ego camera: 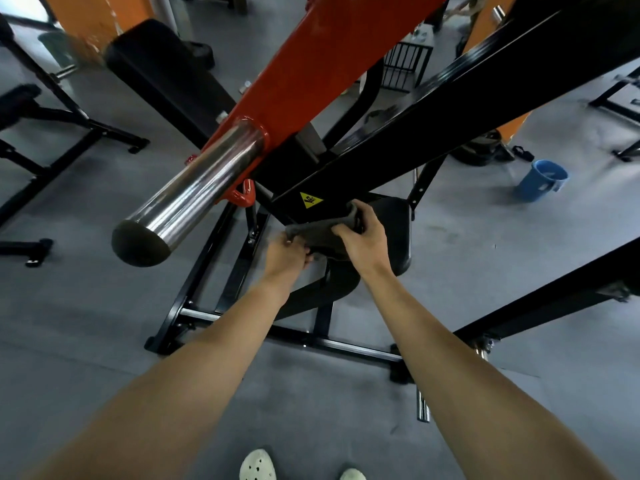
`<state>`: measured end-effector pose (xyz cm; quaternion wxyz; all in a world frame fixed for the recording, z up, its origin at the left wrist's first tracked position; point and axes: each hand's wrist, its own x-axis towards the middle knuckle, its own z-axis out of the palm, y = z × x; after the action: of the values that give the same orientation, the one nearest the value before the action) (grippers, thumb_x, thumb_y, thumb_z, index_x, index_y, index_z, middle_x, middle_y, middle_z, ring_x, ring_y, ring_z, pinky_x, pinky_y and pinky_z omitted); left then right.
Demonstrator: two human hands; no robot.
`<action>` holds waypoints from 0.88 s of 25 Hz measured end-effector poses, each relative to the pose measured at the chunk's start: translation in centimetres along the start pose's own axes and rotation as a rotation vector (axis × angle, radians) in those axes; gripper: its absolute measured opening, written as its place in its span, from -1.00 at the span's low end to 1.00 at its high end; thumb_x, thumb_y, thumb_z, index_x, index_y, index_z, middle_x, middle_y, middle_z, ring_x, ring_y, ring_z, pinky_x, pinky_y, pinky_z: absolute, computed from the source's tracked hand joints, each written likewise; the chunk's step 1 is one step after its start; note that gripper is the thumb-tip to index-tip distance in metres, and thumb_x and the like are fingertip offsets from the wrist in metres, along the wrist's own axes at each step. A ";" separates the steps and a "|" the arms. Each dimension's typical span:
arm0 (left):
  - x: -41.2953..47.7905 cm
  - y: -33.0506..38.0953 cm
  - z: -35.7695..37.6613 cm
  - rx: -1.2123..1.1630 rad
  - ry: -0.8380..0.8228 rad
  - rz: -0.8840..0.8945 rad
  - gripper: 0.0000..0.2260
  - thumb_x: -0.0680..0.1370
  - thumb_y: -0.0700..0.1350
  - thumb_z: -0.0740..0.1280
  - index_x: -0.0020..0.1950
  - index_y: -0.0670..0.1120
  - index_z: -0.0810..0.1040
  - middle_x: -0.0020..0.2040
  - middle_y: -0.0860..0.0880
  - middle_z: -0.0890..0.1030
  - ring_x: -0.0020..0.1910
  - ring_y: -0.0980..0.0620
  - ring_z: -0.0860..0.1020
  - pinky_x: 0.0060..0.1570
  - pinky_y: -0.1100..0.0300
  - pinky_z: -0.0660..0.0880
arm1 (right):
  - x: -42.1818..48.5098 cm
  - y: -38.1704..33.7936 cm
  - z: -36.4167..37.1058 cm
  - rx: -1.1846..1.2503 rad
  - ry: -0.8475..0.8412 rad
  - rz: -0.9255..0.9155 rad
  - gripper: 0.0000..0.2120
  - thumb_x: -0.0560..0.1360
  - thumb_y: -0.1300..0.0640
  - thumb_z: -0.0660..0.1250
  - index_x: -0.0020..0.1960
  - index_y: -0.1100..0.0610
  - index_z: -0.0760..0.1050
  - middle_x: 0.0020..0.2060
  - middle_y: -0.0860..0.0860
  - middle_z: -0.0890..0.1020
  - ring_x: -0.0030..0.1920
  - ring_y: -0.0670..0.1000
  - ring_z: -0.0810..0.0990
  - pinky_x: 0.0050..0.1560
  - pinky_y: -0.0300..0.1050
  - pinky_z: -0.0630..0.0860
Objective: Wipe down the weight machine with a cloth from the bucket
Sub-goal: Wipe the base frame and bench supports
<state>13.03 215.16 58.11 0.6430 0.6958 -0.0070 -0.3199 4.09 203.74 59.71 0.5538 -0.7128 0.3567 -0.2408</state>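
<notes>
Both hands out in front, low on the weight machine (346, 57). My left hand (289, 252) is curled, fingers pinching the near left corner of the grey cloth (322, 232). My right hand (363, 237) lies flatter over the cloth's right side, thumb and fingers closed on its upper edge, pressing it against the lower end of the black beam (450, 109), just under the yellow warning sticker (310, 199). Cloth is stretched between the two hands, draped over the beam end, with the black seat pad (394, 226) right behind. Chrome weight post (194, 199) juts toward me on the left, off the orange arm. Blue bucket (542, 180) sits on the grey floor (86, 306) well apart to the right. My pale shoes (258, 465) at the bottom edge.
</notes>
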 end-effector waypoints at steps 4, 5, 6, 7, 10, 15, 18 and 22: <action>1.0 -0.8 1.7 -0.146 0.032 0.056 -0.82 0.68 -0.27 0.18 0.22 -0.13 0.50 0.04 -0.08 0.63 -0.02 0.02 0.63 0.03 0.16 0.62 | -0.1 -0.8 0.0 -0.053 0.097 -0.077 -0.51 0.46 0.17 0.49 0.35 -0.05 0.51 0.10 -0.20 0.64 0.15 -0.23 0.60 0.19 -0.26 0.58; 1.4 -1.3 2.1 -0.120 0.047 0.059 -0.81 0.66 -0.22 0.22 0.26 -0.10 0.49 0.10 -0.06 0.65 0.06 0.00 0.64 0.15 0.08 0.60 | -0.4 -0.9 0.1 -0.040 0.126 -0.104 -0.52 0.46 0.18 0.49 0.34 -0.05 0.50 0.09 -0.22 0.64 0.13 -0.26 0.60 0.16 -0.33 0.56; 2.0 -2.1 2.6 -0.106 0.052 0.045 -0.79 0.65 -0.15 0.25 0.27 -0.06 0.49 0.13 -0.05 0.66 0.11 -0.02 0.64 0.23 0.00 0.57 | -0.7 -0.7 0.3 -0.044 0.137 -0.119 -0.51 0.47 0.19 0.48 0.35 -0.06 0.47 0.09 -0.24 0.63 0.13 -0.28 0.59 0.12 -0.40 0.54; 2.4 -2.9 3.0 -0.097 0.046 0.015 -0.77 0.63 -0.09 0.25 0.28 -0.03 0.51 0.13 -0.05 0.66 0.14 -0.04 0.64 0.26 -0.05 0.56 | -0.9 0.0 0.4 -0.064 0.124 -0.124 -0.49 0.49 0.19 0.47 0.38 -0.05 0.44 0.11 -0.24 0.61 0.13 -0.28 0.58 0.08 -0.46 0.51; 1.5 -3.2 3.7 -0.031 -0.007 -0.085 -0.75 0.68 -0.10 0.20 0.30 -0.09 0.54 0.00 -0.03 0.65 0.09 -0.09 0.63 -0.07 0.17 0.54 | -0.9 2.6 0.1 -0.160 0.021 -0.041 -0.46 0.55 0.17 0.42 0.48 0.01 0.35 0.17 -0.12 0.61 0.19 -0.14 0.60 0.01 -0.46 0.49; -0.1 -2.5 4.2 -0.112 0.005 0.112 -0.72 0.68 -0.20 0.15 0.35 -0.07 0.53 0.11 0.01 0.66 0.05 0.20 0.63 -0.13 0.40 0.49 | -0.4 1.3 0.3 -0.098 0.095 -0.117 -0.52 0.53 0.24 0.40 0.43 0.05 0.46 0.12 -0.13 0.62 0.10 -0.26 0.57 0.06 -0.52 0.46; 0.1 -3.3 4.4 -0.025 -0.034 0.195 -0.60 0.56 -0.23 0.27 0.37 0.06 0.47 0.15 0.06 0.66 0.12 0.17 0.62 0.11 0.21 0.55 | -0.1 1.5 0.1 -0.077 0.048 -0.168 -0.50 0.55 0.20 0.40 0.47 0.00 0.43 0.22 -0.11 0.61 0.21 -0.26 0.54 0.15 -0.54 0.41; -0.1 -3.6 4.9 0.088 -0.061 0.168 -0.58 0.60 -0.14 0.30 0.46 0.01 0.37 0.24 0.01 0.60 0.25 0.08 0.56 0.29 0.12 0.52 | 0.2 4.2 -1.3 -0.184 -0.160 -0.089 -0.47 0.62 -0.08 0.33 0.55 -0.11 0.30 0.33 -0.04 0.54 0.32 -0.10 0.51 0.41 -0.06 0.46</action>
<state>9.28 211.42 55.06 0.6358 0.7103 -0.0992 -0.2852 2.22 202.26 56.06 0.5015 -0.7927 0.2999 -0.1737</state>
